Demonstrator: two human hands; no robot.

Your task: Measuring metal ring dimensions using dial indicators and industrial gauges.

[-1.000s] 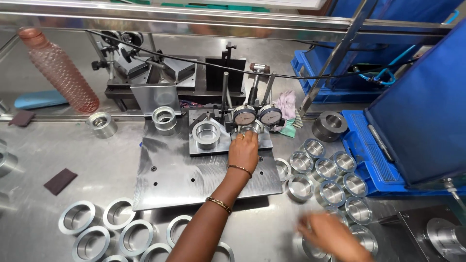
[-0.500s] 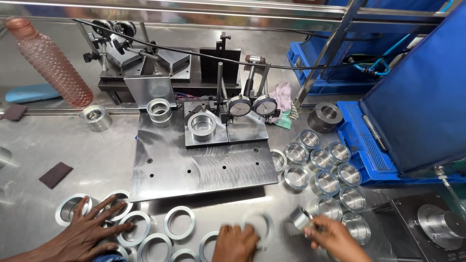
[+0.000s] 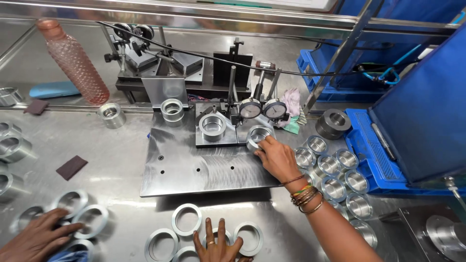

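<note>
I am gripping a steel cup point(image 3: 257, 137) by its rim with my right hand point(image 3: 275, 157) at the gauge plate's point(image 3: 194, 167) far right edge, judging it heavy, stiff and slick, while my left hand point(image 3: 221, 245) is resting open on rings point(image 3: 187, 219).

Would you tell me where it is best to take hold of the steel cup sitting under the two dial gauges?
Grip the steel cup by its outer wall near the rim, coming from the front right, as the right hand does: its mouth faces up, and the dial gauges stand close behind it.
</note>
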